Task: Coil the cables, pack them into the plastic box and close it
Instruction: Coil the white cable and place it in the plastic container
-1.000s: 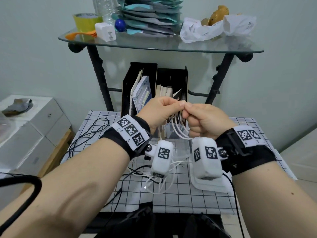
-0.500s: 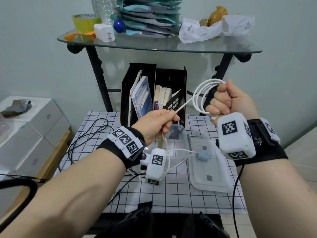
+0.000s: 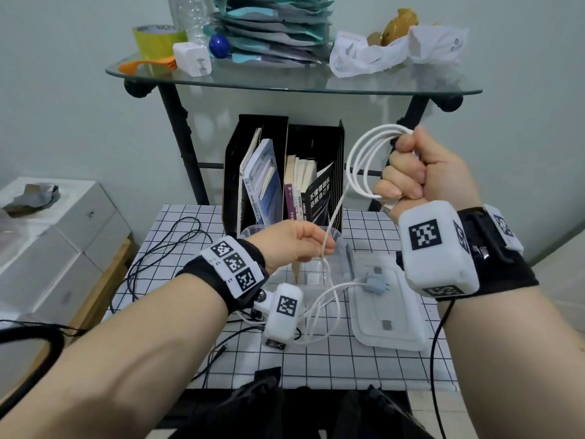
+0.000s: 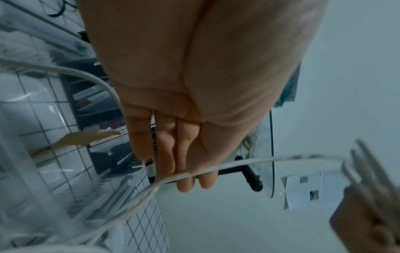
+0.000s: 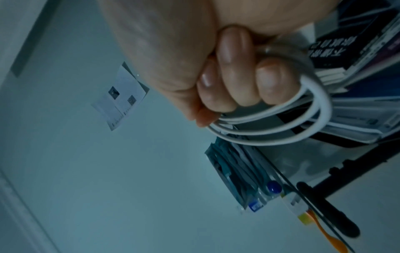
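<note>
right hand (image 3: 421,172) fisted round white cable (image 3: 357,163) coils; left hand (image 3: 294,245) pinching its loose strand

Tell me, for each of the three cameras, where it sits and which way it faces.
Head: worn on the head, looks forward and down at both forearms, the left hand, the right hand and the gridded table.
Left wrist: under the left wrist, looks along the palm to the fingers.
Right wrist: under the right wrist, looks along the curled fingers toward the wall.
Shared: all three show the white cable.
</note>
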`<control>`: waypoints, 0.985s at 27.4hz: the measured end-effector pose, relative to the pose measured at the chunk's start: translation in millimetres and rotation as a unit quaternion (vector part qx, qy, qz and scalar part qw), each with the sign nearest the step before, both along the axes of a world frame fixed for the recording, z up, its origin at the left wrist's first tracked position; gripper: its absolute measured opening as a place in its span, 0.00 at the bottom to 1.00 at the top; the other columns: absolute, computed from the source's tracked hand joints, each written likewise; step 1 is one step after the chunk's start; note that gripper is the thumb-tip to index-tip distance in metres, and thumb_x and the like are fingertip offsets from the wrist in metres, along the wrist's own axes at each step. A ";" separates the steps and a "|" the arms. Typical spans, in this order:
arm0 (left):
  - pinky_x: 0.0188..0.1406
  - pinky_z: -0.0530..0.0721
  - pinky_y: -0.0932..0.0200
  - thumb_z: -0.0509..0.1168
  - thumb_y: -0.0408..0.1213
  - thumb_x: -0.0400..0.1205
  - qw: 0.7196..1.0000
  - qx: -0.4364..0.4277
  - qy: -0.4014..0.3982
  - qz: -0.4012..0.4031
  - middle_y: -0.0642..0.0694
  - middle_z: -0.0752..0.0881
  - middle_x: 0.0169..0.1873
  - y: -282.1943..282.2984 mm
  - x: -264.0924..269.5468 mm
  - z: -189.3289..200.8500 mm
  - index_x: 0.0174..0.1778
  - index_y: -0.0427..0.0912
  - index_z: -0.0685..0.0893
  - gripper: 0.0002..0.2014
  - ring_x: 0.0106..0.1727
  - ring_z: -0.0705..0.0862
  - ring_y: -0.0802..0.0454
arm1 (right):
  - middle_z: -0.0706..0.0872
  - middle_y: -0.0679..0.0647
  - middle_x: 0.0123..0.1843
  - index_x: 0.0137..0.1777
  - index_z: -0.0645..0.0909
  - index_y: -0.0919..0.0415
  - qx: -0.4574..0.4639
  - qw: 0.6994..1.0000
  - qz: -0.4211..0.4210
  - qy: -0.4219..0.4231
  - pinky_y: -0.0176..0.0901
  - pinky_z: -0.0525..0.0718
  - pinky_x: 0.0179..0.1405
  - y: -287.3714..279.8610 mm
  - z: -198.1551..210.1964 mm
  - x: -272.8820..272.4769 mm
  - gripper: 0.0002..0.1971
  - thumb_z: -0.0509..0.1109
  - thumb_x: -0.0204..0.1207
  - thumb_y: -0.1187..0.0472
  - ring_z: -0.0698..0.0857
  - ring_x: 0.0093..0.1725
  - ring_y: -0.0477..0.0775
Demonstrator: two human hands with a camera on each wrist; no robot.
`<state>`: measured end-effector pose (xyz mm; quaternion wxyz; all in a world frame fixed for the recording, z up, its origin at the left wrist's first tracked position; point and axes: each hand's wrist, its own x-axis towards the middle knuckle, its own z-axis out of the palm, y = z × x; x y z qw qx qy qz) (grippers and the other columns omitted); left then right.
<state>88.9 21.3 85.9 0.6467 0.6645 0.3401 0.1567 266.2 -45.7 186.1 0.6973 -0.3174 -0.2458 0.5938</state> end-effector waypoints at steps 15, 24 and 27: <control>0.38 0.77 0.65 0.60 0.35 0.86 0.999 0.025 0.025 -0.038 0.53 0.87 0.37 -7.3 9.7 -2.0 0.40 0.51 0.87 0.13 0.35 0.79 0.59 | 0.62 0.48 0.18 0.35 0.76 0.59 0.036 0.995 -0.080 0.050 0.38 0.67 0.23 11.1 0.5 -16.3 0.19 0.53 0.86 0.54 0.59 0.16 0.47; 0.43 0.77 0.65 0.57 0.37 0.87 0.998 0.022 0.015 -0.061 0.35 0.82 0.47 -5.6 12.7 7.9 0.59 0.43 0.85 0.12 0.42 0.77 0.50 | 0.74 0.45 0.26 0.56 0.79 0.53 0.031 0.923 -0.235 -0.303 0.40 0.77 0.40 31.3 -45.4 -13.2 0.11 0.55 0.83 0.56 0.73 0.27 0.46; 0.49 0.77 0.59 0.58 0.33 0.86 0.997 0.024 -0.003 -0.070 0.37 0.83 0.44 -6.5 12.1 12.1 0.61 0.44 0.84 0.12 0.42 0.78 0.50 | 0.75 0.47 0.31 0.65 0.77 0.51 0.009 0.841 -0.197 -0.504 0.32 0.76 0.38 26.4 -53.1 -15.5 0.13 0.55 0.85 0.57 0.75 0.30 0.43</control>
